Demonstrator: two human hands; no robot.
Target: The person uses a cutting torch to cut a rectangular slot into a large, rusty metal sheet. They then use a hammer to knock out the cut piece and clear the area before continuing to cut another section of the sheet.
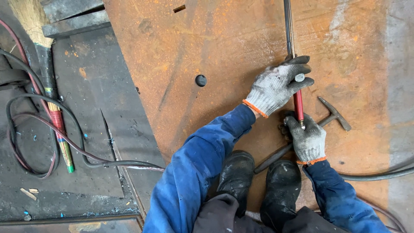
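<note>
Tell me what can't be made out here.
- Rod: its far end is cut off by the top edge of the head view.
- Red handle: both ends are hidden by the left hand and right hand.
- Hammer: its shaft is partly covered by the right hand.

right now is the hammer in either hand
No, the hammer lies on the rusty plate while both the left hand and right hand grip the red-handled rod.

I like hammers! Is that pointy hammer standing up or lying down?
Lying down. The grey metal chipping hammer rests flat on the rusty orange steel plate, handle along the surface.
</note>
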